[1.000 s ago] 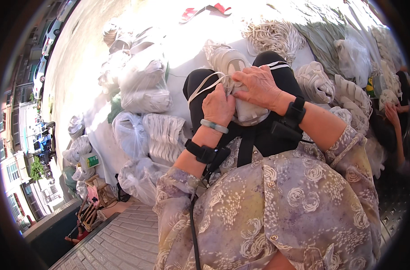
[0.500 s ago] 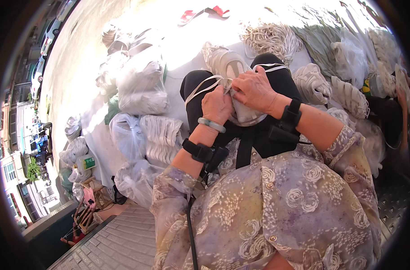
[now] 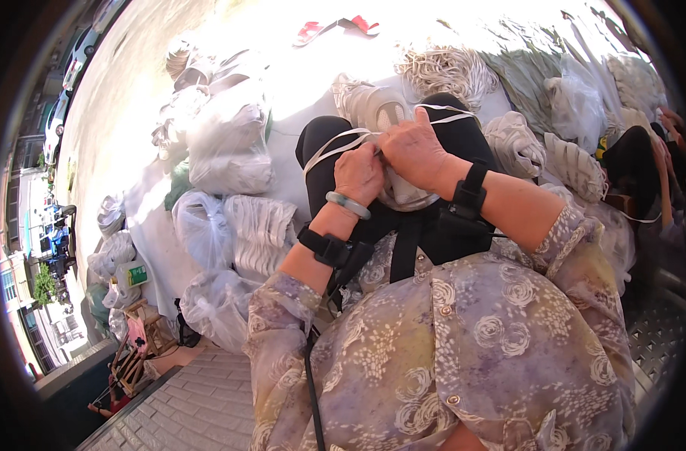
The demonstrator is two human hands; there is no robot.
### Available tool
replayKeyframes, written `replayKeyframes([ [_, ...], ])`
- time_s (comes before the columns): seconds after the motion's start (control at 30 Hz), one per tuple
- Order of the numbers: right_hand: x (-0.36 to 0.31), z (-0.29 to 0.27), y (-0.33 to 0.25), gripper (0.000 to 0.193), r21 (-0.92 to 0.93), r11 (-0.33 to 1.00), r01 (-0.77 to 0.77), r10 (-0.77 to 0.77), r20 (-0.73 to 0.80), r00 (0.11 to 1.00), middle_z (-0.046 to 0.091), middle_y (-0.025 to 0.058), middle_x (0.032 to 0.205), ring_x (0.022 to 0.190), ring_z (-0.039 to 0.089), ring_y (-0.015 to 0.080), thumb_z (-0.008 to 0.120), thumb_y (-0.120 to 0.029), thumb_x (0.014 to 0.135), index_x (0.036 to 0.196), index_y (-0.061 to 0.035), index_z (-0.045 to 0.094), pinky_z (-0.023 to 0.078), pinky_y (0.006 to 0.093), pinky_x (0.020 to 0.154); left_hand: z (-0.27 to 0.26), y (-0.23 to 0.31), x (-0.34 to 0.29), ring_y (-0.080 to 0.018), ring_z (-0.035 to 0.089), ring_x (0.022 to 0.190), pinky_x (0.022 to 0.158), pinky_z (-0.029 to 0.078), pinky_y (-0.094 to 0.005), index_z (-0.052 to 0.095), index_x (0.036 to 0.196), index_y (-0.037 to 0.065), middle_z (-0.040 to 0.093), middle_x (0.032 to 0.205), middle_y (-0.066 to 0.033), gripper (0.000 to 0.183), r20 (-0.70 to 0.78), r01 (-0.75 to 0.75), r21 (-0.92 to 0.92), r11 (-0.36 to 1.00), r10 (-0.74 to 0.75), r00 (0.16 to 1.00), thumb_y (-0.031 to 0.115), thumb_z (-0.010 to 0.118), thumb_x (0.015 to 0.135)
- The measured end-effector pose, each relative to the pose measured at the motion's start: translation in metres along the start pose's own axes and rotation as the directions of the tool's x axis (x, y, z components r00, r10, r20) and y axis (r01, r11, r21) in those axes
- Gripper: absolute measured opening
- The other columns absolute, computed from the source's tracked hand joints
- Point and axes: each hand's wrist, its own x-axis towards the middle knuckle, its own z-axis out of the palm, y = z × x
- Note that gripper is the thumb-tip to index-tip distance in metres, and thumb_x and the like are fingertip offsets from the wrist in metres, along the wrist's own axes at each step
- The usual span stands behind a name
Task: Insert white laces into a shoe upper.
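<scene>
Between my black-trousered knees rests a white shoe upper [image 3: 405,194], with my wrists angled in over it. A flat white shoelace [image 3: 329,152] loops out across the left knee, and another length of lace [image 3: 448,113] runs over the right knee. My left hand [image 3: 358,177] is closed in a pinch at the lacing, its fingertips on the lace. Right beside it, my right hand [image 3: 414,155] is closed too, with the thumb raised and the fingers pinching the lace. The fingertips partly hide the eyelets. Just beyond lies a stack of white uppers [image 3: 362,101].
A heap of white laces [image 3: 452,75] lies ahead. Bundled white uppers [image 3: 514,143] sit to the right, and clear bags of them [image 3: 230,143] to the left. A red-and-white pair of slippers [image 3: 337,30] lies far ahead. Another person's arm [image 3: 663,165] shows at the right edge.
The view has shifted slightly. My hands have drawn closer together over the upper, and the right hand has turned, its thumb now pointing up.
</scene>
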Motion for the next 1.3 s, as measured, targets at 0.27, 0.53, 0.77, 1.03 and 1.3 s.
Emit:
replayKeyframes([
  [0.27, 0.003, -0.003, -0.009, 0.011, -0.201, 0.978, 0.063, -0.066, -0.010, 0.998, 0.061, 0.0051, 0.074, 0.075, 0.060, 0.0209, 0.051, -0.012, 0.077, 0.078, -0.0098, 0.062, 0.032, 0.0525, 0.090, -0.001, -0.002, 0.004, -0.0360, 0.060, 0.075, 0.066, 0.046, -0.0387, 0.062, 0.086, 0.005, 0.061, 0.077, -0.0193, 0.017, -0.045, -0.024, -0.085, 0.996, 0.020, 0.999, 0.017, 0.051, 0.081],
  [0.53, -0.006, -0.018, -0.007, 0.008, -0.186, 0.970, 0.156, -0.149, 0.051, 0.988, 0.059, 0.0062, 0.065, 0.067, 0.060, 0.0228, 0.053, -0.011, 0.073, 0.071, -0.0087, 0.061, 0.037, 0.0479, 0.086, 0.005, 0.006, 0.005, -0.0343, 0.060, 0.071, 0.064, 0.045, -0.0409, 0.050, 0.102, 0.005, 0.061, 0.070, -0.0160, 0.026, -0.077, 0.067, -0.043, 0.997, -0.071, 0.995, 0.017, 0.054, 0.079],
  [0.77, -0.117, -0.058, 0.078, 0.018, 0.346, 0.938, -0.029, -0.075, 0.285, 0.955, 0.053, 0.0165, 0.061, 0.061, 0.052, 0.0375, 0.056, -0.016, 0.070, 0.060, -0.0027, 0.049, 0.039, 0.0449, 0.058, 0.000, 0.002, -0.009, -0.0389, 0.060, 0.072, 0.065, 0.046, -0.0469, 0.043, 0.113, 0.004, 0.062, 0.074, -0.0213, 0.037, -0.095, 0.094, -0.003, 0.996, -0.094, 0.991, 0.010, 0.047, 0.077],
  [1.03, -0.386, -0.016, 0.235, 0.017, -0.220, 0.820, -0.528, 0.572, 0.301, 0.763, 0.056, 0.0201, 0.065, 0.069, 0.055, 0.0397, 0.052, -0.017, 0.067, 0.061, -0.0011, 0.054, 0.043, 0.0487, 0.063, 0.002, 0.013, -0.008, -0.0367, 0.061, 0.070, 0.065, 0.048, -0.0446, 0.044, 0.120, 0.007, 0.062, 0.074, -0.0187, 0.042, -0.026, 0.019, 0.156, 0.988, -0.016, 1.000, 0.010, 0.043, 0.078],
  [1.3, -0.205, -0.038, 0.125, 0.015, 0.323, 0.910, -0.259, 0.150, 0.325, 0.934, 0.056, 0.0133, 0.066, 0.067, 0.055, 0.0326, 0.060, -0.017, 0.072, 0.068, -0.0033, 0.059, 0.042, 0.0417, 0.060, -0.020, 0.041, 0.007, -0.0350, 0.061, 0.070, 0.066, 0.049, -0.0439, 0.053, 0.114, 0.011, 0.062, 0.077, -0.0175, 0.036, 0.098, 0.116, 0.254, 0.960, -0.144, 0.985, 0.013, 0.048, 0.078],
])
